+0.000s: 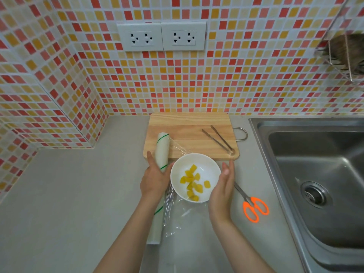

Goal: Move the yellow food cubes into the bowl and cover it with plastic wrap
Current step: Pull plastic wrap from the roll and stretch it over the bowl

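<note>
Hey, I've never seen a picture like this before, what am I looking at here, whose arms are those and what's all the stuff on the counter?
This is one picture from a wide-angle camera worn on a person's head, looking down at their own two bare hands; there is no machine. The left hand rests on a roll of plastic wrap, with a clear sheet pulled out over the grey counter. The right hand is open beside a white bowl holding yellow food cubes. Behind it lies a wooden cutting board with metal tongs on it. Orange-handled scissors lie to the right, next to a steel sink.
</note>
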A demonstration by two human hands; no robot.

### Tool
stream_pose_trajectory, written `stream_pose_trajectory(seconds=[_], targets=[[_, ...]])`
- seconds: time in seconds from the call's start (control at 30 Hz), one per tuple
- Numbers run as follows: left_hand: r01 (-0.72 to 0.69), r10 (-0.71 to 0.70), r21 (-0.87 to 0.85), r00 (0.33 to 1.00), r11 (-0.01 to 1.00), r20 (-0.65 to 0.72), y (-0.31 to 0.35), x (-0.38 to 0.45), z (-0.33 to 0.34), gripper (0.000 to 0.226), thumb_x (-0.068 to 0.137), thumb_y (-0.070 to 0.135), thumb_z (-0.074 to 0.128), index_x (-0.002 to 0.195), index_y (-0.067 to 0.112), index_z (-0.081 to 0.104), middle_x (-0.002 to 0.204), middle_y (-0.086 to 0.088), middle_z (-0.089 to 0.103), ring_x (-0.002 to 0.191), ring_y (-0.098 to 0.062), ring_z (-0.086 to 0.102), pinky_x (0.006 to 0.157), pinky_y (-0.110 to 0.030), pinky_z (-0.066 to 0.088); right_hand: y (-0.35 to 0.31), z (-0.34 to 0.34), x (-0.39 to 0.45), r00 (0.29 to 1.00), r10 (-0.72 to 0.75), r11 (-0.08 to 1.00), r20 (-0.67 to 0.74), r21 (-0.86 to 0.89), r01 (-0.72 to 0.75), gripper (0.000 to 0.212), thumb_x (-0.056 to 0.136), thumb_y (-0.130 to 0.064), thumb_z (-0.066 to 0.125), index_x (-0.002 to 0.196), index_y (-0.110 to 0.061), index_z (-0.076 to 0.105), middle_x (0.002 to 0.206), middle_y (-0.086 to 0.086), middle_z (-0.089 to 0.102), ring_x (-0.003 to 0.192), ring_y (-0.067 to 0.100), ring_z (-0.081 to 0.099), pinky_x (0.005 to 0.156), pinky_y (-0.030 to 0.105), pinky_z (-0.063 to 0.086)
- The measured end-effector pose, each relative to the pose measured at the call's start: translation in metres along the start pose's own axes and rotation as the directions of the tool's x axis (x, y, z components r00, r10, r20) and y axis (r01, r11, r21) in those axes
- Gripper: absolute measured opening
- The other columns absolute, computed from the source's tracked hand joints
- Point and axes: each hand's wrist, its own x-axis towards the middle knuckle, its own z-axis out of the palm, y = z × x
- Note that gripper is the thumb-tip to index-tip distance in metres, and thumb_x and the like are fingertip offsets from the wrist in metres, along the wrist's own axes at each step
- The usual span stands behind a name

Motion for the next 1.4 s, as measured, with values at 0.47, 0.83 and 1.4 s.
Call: stream_pose_trajectory(seconds=[0.47,0.83,1.4], targets=[[-0.022,0.026,-0.081,0.998,0.996,0.055,-0.001,0.001,-0.002,0.090,0.084,0.065,0.043,0.150,0.023,-0.001,0.132,-0.019,0.054,0.117,-0.039,0.053,0.086,-0.041,0.041,0.033,0.006,0.020,0.988,0.120,0.992,-0.094,-0.016,-0.122,0.035,0.099,-0.023,0.034,0.130,-0.022,0.050,0.123,-0.003,0.056,0.117,0.017,0.053,0.099,0.033,0.044],[0.225,0.020,-0.629,0.934,0.744,0.358,-0.037,0.013,-0.034,0.035,0.087,0.037,0.058,0.118,0.022,0.060,0.093,0.000,0.070,0.076,-0.016,0.064,0.066,-0.030,0.051,0.025,0.005,0.029,0.982,0.157,0.987,-0.107,-0.007,-0.159,0.034,0.099,-0.021,0.031,0.119,-0.019,0.059,0.112,0.003,0.064,0.102,0.019,0.059,0.089,0.032,0.047],[0.069,0.062,-0.668,0.984,0.741,0.170,-0.045,0.011,-0.027,0.048,0.084,0.042,0.064,0.130,0.032,0.049,0.115,0.004,0.063,0.094,-0.012,0.063,0.076,-0.032,0.051,0.011,-0.010,0.034,0.994,0.108,0.977,0.035,-0.190,-0.099,0.036,0.099,-0.022,0.033,0.125,-0.010,0.055,0.126,0.011,0.060,0.115,0.023,0.055,0.104,0.043,0.043]])
